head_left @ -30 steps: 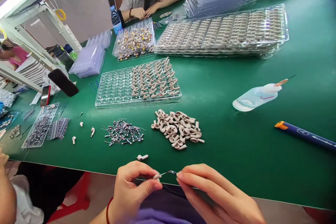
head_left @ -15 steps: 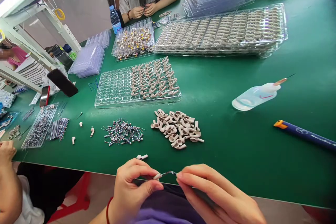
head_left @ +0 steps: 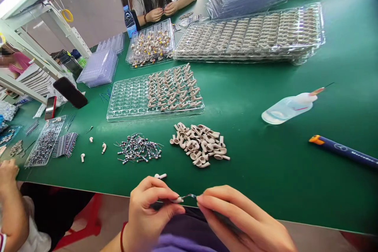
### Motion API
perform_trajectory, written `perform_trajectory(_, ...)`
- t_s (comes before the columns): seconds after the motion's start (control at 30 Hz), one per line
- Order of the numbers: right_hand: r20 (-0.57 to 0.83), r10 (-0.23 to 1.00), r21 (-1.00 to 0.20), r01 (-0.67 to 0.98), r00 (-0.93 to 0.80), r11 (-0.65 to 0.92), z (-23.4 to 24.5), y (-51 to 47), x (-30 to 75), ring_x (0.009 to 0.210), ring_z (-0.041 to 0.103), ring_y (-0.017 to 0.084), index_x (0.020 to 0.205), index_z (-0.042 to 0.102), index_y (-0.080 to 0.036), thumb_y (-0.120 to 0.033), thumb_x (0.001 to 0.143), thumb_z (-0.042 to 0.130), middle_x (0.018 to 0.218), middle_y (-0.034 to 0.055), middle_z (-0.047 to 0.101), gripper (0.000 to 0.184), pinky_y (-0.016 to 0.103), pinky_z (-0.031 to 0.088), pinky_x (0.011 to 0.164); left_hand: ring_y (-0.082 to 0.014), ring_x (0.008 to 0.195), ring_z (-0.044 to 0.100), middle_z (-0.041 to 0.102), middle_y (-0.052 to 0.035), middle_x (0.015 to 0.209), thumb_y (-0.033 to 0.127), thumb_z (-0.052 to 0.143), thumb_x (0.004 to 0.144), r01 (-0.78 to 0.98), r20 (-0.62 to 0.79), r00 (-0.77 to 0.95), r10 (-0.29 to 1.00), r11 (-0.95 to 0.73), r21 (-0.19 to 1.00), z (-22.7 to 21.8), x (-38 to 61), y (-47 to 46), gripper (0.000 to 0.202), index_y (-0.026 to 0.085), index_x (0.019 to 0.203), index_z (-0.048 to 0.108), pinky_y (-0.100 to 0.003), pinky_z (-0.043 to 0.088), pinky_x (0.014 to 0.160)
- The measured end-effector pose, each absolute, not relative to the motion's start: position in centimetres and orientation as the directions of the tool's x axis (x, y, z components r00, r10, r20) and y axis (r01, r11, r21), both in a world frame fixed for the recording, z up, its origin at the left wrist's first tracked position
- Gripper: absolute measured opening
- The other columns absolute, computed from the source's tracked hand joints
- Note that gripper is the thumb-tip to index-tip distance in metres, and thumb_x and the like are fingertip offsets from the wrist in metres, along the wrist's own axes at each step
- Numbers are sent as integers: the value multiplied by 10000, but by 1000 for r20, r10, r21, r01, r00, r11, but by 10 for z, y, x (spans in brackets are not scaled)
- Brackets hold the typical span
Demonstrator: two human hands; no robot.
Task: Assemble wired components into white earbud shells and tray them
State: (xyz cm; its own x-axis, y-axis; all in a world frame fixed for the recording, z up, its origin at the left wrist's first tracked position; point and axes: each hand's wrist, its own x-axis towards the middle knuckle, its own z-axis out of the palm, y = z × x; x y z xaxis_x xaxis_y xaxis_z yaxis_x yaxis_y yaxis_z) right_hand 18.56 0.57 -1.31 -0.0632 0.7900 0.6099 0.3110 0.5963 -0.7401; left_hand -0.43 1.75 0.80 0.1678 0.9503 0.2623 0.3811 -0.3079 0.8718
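Between thumb and fingers, my left hand (head_left: 153, 206) pinches an earbud shell (head_left: 178, 200), its stem end pointing right. From that end a thin wired part (head_left: 189, 195) runs across to my right hand (head_left: 236, 214), whose thumb and fingertips are closed on its far end. Both hands are just off the table's front edge. Beyond them lie a pile of small wired components (head_left: 138, 149) and a heap of beige earbud shells (head_left: 202, 145). A white earbud piece (head_left: 160, 176) rests just behind my left hand.
A clear tray (head_left: 126, 100) partly filled with shells stands mid-table, with stacked full trays (head_left: 251, 35) behind. To the right lie a squeeze bottle with a needle tip (head_left: 286, 109) and a dark blue tube-like object (head_left: 342, 151). Co-workers sit opposite and at the left.
My right fingertips have shifted very slightly left, toward the shell, and the wire between my hands bows a little differently. The co-worker opposite has leaned slightly left.
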Motion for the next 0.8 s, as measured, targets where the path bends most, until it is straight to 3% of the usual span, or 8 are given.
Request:
perform_trajectory(0.27,598,798,-750,296,-81,592,-16,3,184,693,649,119,983,638,-175,10,840,551,802,46,649,250,190,570,624,-137,734,709,720,-41,862,185,771,776,467,389,233,891,-454,759,10,-4,16,128,200,900,746,-200,598,691)
perform_trajectory(0.43,589,804,-756,299,-79,583,-18,3,184,684,655,112,975,636,-174,-1,843,554,801,45,655,233,175,568,625,-133,718,704,729,-29,861,131,753,781,449,372,225,901,-435,781,10,-4,14,225,216,987,718,-198,599,668)
perform_trajectory(0.8,538,843,-793,317,-35,520,-12,5,189,652,671,115,936,639,-199,-41,835,575,785,34,674,198,166,575,606,-121,681,678,673,-9,813,70,745,745,388,262,177,949,-312,867,7,-7,17,231,220,921,740,-203,588,650)
